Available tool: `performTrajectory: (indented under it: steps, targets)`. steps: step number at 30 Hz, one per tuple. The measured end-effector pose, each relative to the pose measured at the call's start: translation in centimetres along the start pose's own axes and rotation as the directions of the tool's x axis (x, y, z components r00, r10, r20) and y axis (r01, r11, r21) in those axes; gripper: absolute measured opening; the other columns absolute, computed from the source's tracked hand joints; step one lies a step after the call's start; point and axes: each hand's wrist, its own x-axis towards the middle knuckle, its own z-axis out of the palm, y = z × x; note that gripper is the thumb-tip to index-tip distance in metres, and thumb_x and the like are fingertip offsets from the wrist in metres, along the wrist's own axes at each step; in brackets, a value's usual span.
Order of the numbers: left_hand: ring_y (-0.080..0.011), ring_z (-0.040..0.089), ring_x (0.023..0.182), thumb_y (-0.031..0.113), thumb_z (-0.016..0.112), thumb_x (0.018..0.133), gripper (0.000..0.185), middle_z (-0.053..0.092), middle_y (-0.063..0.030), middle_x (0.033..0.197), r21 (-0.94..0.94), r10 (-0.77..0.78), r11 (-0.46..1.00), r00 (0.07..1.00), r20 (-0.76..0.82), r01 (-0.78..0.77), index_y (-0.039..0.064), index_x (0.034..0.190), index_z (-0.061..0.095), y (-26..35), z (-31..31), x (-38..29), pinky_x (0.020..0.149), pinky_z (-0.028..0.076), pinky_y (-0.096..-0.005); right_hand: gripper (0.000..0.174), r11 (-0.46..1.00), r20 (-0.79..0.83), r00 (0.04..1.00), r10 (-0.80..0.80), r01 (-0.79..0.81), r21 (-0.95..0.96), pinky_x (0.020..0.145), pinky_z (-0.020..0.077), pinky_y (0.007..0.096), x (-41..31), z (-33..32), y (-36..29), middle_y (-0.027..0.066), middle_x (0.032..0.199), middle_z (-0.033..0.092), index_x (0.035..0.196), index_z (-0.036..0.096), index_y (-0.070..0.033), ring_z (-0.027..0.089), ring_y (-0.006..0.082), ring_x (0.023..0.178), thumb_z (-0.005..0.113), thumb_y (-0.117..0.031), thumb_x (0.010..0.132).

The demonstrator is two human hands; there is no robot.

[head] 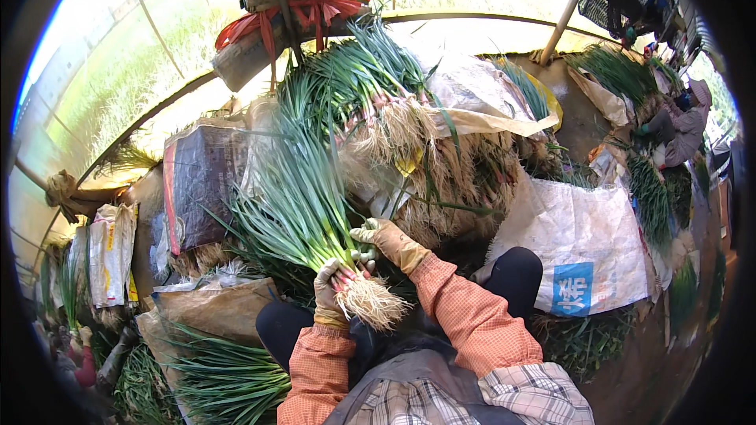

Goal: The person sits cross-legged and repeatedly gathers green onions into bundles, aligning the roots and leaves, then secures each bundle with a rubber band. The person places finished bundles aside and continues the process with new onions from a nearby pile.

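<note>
A large bunch of green-leaved allium plants [295, 200] with pinkish stem bases and pale roots lies across my hands, its leaves pointing up and left. My left hand [332, 292], in a worn work glove, is closed round the stems just above the roots. On the right side of the same bunch is my right hand [393, 242], also gloved, its fingers bent against the stems; whether it grips any is unclear. Beyond them, a heap of similar plants [378, 82] rests with roots hanging toward me.
White woven sack [585, 230] at right; dark sack [207, 183] and brown sacking [218, 307] at left. More leafy bunches [230, 375] lie at lower left. A rolled bundle [295, 12] tied with red strips is at the top. A person [688, 124] sits far right; another person's arm [87, 360] shows lower left.
</note>
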Motion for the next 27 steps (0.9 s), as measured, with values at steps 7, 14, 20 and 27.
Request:
performTrajectory:
  steps: [7,14,20,27]
  targets:
    - [-0.0358,0.064,0.095,0.024,0.057,0.086,0.042,0.065,-0.022,0.105,-0.011,-0.081,0.997,0.996,-0.041,0.081,-0.008,0.114,0.056,-0.1,-0.6,-0.1,0.085,0.054,-0.046,0.022,0.918,0.03,0.976,-0.214,0.212,-0.336,0.058,0.051,0.0313,0.3,-0.6,1.4,0.0058,0.088,0.064,0.103,0.06,-0.005,0.06,0.0182,0.068,0.06,-0.024,0.092]
    - [-0.0345,0.063,0.093,0.022,0.058,0.086,0.045,0.064,-0.0239,0.099,0.027,0.018,0.999,0.999,0.037,-0.019,-0.012,0.115,0.055,-0.2,-2.4,0.5,0.089,0.051,-0.0515,0.028,0.783,-0.063,0.996,-0.064,0.089,0.616,0.064,0.0504,0.0351,-0.6,0.2,1.7,0.0072,0.087,0.061,0.115,0.057,0.0,0.056,0.0155,0.065,0.047,-0.018,0.096]
    - [-0.025,0.062,0.069,0.013,0.058,0.085,0.015,0.065,-0.016,0.079,0.158,0.077,0.984,0.995,0.07,-0.087,-0.002,0.083,0.058,-1.3,-3.9,1.3,0.071,0.054,-0.039,0.044,0.25,-0.01,0.794,-0.608,0.179,-0.952,0.071,0.0521,0.0419,1.6,1.8,0.0,0.0242,0.094,0.063,0.114,0.05,-0.002,0.065,0.0367,0.078,0.069,-0.028,0.083]
    - [-0.0214,0.063,0.083,0.022,0.056,0.086,0.015,0.066,-0.0114,0.095,0.28,-0.111,0.953,0.994,-0.025,0.113,0.007,0.088,0.057,-3.6,2.6,1.6,0.076,0.05,-0.034,0.023,0.047,0.206,0.624,-0.754,0.364,-0.93,0.076,0.0459,0.0465,4.7,1.7,1.8,0.0186,0.092,0.059,0.095,0.054,-0.003,0.059,0.0351,0.091,0.063,-0.012,0.075]
